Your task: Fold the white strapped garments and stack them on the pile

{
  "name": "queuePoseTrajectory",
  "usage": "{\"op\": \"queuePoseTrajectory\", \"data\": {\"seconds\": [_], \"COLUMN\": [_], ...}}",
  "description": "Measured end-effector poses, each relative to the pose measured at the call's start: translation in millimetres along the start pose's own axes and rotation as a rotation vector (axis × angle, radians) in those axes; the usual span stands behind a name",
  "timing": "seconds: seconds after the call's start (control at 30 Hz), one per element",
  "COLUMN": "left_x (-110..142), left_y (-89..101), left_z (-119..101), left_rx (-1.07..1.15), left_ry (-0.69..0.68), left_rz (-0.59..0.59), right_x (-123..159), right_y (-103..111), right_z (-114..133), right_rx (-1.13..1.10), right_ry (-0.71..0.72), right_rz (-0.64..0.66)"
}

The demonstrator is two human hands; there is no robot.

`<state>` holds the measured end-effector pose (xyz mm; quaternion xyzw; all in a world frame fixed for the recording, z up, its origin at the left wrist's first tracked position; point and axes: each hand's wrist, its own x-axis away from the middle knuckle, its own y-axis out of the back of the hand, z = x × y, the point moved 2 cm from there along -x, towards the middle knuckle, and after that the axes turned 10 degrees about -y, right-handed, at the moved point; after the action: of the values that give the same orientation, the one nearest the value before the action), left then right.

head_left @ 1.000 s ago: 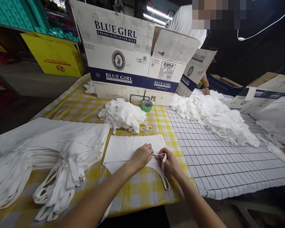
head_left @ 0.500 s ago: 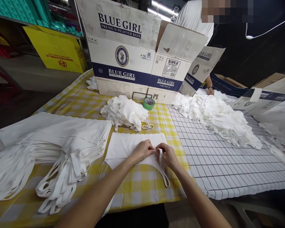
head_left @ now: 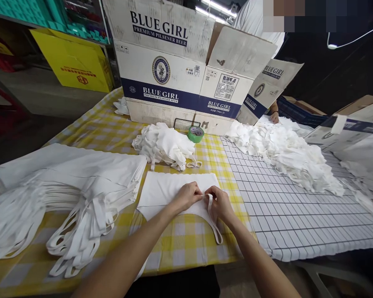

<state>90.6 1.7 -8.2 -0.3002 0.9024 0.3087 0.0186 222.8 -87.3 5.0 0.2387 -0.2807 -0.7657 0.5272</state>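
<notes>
A flat white cloth bag (head_left: 164, 191) lies on the yellow checked tablecloth (head_left: 186, 244) in front of me. My left hand (head_left: 188, 196) and my right hand (head_left: 219, 203) meet at the bag's near edge, both pinching its white strap (head_left: 214, 223), which loops down toward me. To the left sits a stack of flattened white bags (head_left: 65, 182) with their straps hanging forward. Behind the bag is a small heap of crumpled white bags (head_left: 164, 145).
A big Blue Girl beer carton (head_left: 177, 78) stands at the back, a green tape roll (head_left: 195, 133) before it. On the white grid cloth (head_left: 286, 219) lies a large heap of white cloth (head_left: 286, 155). Another person's hand (head_left: 274, 117) rests behind it. More cartons (head_left: 345, 124) stand right.
My two hands have drawn closer together on the strap, and the view has shifted slightly. The bag stays flat in place.
</notes>
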Motion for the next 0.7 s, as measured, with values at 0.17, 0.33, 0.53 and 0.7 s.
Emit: {"op": "queuePoseTrajectory", "data": {"seconds": [0.17, 0.33, 0.53, 0.7], "left_x": [0, 1, 4, 7], "left_y": [-0.1, -0.3, -2.0, -3.8], "left_z": [0, -1, 2, 2], "left_rx": [0.003, 0.008, -0.02, -0.059], "left_ry": [0.013, 0.003, -0.067, -0.094], "left_rz": [-0.005, -0.017, -0.028, -0.053], "right_x": [1, 2, 3, 4], "right_y": [-1, -5, -11, -16], "right_z": [0, 1, 4, 6], "right_rx": [-0.002, 0.022, 0.104, 0.095], "right_ry": [0.008, 0.058, 0.131, 0.131], "right_rz": [0.0, -0.039, -0.054, -0.054]}}
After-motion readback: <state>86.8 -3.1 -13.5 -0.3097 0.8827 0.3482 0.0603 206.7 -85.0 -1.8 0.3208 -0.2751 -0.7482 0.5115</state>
